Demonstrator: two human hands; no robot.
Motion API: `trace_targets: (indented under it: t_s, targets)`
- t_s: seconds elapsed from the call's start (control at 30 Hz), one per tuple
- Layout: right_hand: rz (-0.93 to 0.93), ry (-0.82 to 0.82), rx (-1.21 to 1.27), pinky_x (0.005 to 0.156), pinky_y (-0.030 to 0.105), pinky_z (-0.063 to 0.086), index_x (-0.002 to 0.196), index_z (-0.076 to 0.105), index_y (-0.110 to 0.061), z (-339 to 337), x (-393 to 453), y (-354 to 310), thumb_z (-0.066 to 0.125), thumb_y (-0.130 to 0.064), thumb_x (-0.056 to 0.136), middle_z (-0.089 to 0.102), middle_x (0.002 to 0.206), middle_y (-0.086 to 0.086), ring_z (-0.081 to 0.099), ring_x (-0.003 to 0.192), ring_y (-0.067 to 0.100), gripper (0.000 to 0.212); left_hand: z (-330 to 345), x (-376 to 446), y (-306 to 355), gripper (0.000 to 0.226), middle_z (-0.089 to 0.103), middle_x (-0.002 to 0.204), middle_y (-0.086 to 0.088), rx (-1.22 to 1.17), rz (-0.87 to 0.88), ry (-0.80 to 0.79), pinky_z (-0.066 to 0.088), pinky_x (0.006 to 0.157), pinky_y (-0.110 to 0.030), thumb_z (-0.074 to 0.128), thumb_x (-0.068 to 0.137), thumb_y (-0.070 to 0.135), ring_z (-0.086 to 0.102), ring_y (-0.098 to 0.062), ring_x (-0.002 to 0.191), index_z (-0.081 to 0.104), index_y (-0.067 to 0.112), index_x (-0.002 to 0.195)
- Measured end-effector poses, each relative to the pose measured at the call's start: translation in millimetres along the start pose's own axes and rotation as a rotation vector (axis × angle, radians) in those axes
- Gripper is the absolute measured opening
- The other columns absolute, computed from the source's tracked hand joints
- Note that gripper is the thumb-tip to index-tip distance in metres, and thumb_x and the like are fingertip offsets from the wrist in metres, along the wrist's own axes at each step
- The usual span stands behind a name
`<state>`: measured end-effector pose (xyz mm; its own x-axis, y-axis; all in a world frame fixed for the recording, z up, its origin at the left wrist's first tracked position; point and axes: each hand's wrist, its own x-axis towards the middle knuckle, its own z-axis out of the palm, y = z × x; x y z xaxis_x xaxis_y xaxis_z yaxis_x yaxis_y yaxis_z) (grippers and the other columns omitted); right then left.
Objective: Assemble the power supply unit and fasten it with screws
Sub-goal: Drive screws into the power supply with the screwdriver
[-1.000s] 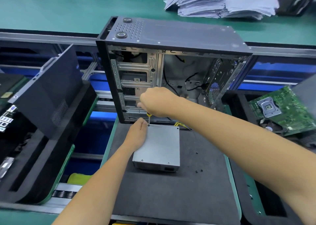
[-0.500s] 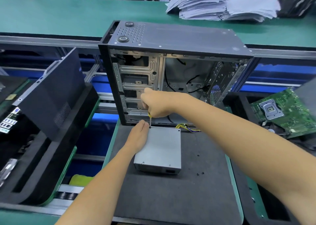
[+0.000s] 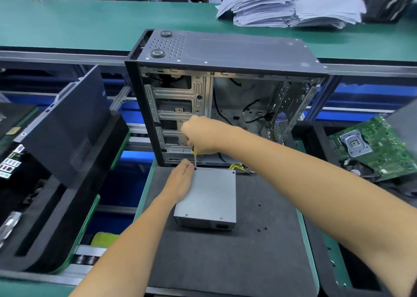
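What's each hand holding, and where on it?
Right hand grips the screwdriver by its handle. Left hand rests on the power supply's far left corner, fingertips at the screw; no clear grip.

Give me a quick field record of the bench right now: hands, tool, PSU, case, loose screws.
left hand: fingers rest at the far left corner of the power supply unit, beside the screwdriver tip
right hand: grips the screwdriver from above
screwdriver: upright, tip at the unit's far left corner
power supply unit: lies flat on the dark mat, outside the computer case
cables: yellow bundle at the unit's far right corner
computer case: side open, behind the unit
loose screws: on the mat, right of the unit
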<state>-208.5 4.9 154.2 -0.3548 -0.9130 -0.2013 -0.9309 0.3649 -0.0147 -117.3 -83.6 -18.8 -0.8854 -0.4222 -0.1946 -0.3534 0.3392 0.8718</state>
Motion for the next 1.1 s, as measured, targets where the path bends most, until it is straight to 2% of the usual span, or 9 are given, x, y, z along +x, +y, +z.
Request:
trace_targets:
  t_s: [0.1,0.23,0.4,0.57,0.67,0.73,0.9,1.0,1.1]
  targets:
    - [0.046,0.095,-0.083,0.054,0.029,0.034,0.099,0.058,-0.009,5,-1,-1,0.039,-0.023,0.103,0.053,0.085,0.009,0.046,0.074,0.026,0.024,0,1,1,0.027,0.048,0.075,0.005,0.030,-0.004,-0.001,0.032,0.062,-0.032,0.034,0.102,0.030,0.040,-0.013,0.069,0.044,0.022,0.078]
    - [-0.003,-0.048,0.142,0.062,0.036,0.040,0.098,0.049,-0.008,4,-4,1,0.052,-0.014,0.093,0.044,0.102,0.008,0.049,0.077,0.025,0.008,0,1,-1,0.026,0.049,0.074,0.005,0.052,0.003,0.005,0.032,0.063,-0.031,0.036,0.102,0.029,0.040,-0.013,0.069,0.045,0.019,0.081]
    - [0.047,0.073,-0.002,0.049,0.029,0.032,0.089,0.051,-0.010,7,-1,-3,0.049,-0.012,0.097,0.045,0.077,0.008,0.051,0.074,0.027,0.008,0,0,1,0.023,0.051,0.076,0.005,0.070,-0.004,0.004,0.033,0.062,-0.031,0.035,0.102,0.027,0.042,-0.013,0.071,0.047,0.020,0.082]
    - [0.048,-0.029,0.040,0.059,0.034,0.037,0.105,0.053,-0.003,5,-5,1,0.049,-0.020,0.097,0.048,0.110,0.013,0.047,0.070,0.023,0.019,0,0,2,0.023,0.053,0.078,0.001,0.079,-0.012,0.005,0.034,0.063,-0.032,0.036,0.101,0.028,0.044,-0.015,0.072,0.048,0.016,0.086]
    - [0.000,-0.049,0.064,0.056,0.034,0.045,0.081,0.056,-0.007,0,-5,1,0.054,-0.006,0.086,0.055,0.089,0.011,0.054,0.073,0.022,0.006,0,0,2,0.023,0.055,0.081,0.001,0.090,-0.008,0.006,0.035,0.064,-0.031,0.036,0.101,0.029,0.045,-0.013,0.072,0.049,0.017,0.086]
    - [0.057,0.045,0.075,0.049,0.028,0.036,0.068,0.041,-0.011,2,-4,1,0.057,-0.011,0.091,0.047,0.074,0.006,0.052,0.068,0.025,0.027,0,0,3,0.023,0.054,0.080,0.002,0.095,-0.009,0.004,0.035,0.063,-0.031,0.035,0.101,0.028,0.045,-0.013,0.072,0.047,0.021,0.083]
    - [0.079,0.066,0.003,0.058,0.031,0.037,0.097,0.052,-0.007,11,-2,-3,0.045,-0.021,0.101,0.047,0.091,0.010,0.049,0.072,0.026,0.016,1,1,3,0.025,0.051,0.076,0.003,0.094,-0.015,0.000,0.033,0.062,-0.031,0.034,0.102,0.028,0.042,-0.014,0.070,0.045,0.021,0.080]
    - [0.030,-0.064,0.099,0.054,0.036,0.040,0.096,0.053,-0.002,4,-4,1,0.054,-0.012,0.090,0.047,0.104,0.012,0.049,0.070,0.020,0.012,1,1,4,0.023,0.053,0.077,0.003,0.098,-0.012,0.005,0.034,0.062,-0.031,0.034,0.101,0.028,0.044,-0.013,0.071,0.047,0.020,0.083]
    - [0.024,-0.011,0.068,0.056,0.034,0.047,0.085,0.054,-0.003,3,-4,-1,0.058,-0.010,0.088,0.060,0.095,0.015,0.054,0.076,0.024,0.009,0,0,3,0.024,0.053,0.079,0.001,0.099,-0.009,0.003,0.034,0.063,-0.032,0.034,0.102,0.028,0.044,-0.015,0.072,0.047,0.019,0.084]
